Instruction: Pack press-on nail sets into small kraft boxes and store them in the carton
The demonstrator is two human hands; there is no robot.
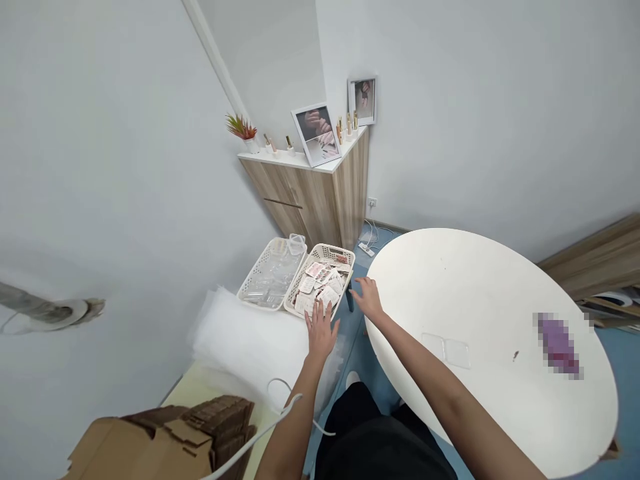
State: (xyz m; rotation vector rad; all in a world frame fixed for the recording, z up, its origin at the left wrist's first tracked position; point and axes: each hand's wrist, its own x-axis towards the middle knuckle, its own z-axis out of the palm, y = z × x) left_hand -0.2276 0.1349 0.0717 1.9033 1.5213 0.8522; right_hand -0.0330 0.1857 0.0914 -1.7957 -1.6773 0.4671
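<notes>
My left hand (321,330) is spread open at the near edge of a white plastic basket (327,251), its fingertips over the printed cards (316,283) heaped inside. Whether the fingers touch the cards, I cannot tell. My right hand (369,298) has its fingers stretched out to the left, between that basket and the rim of the white round table (480,267); nothing shows in it. Left of the card basket stands a second white basket (255,273) with clear plastic cases (274,277). On the table, below my right forearm, lies an open clear plastic case (457,353).
White foam sheeting (255,340) covers the surface before the baskets, with flattened cardboard boxes (150,447) and a white cable (260,433) nearer me. A wood-grain cabinet (320,207) stands behind. A power strip (367,250) lies on the floor. A blurred purple item (557,343) is on the table.
</notes>
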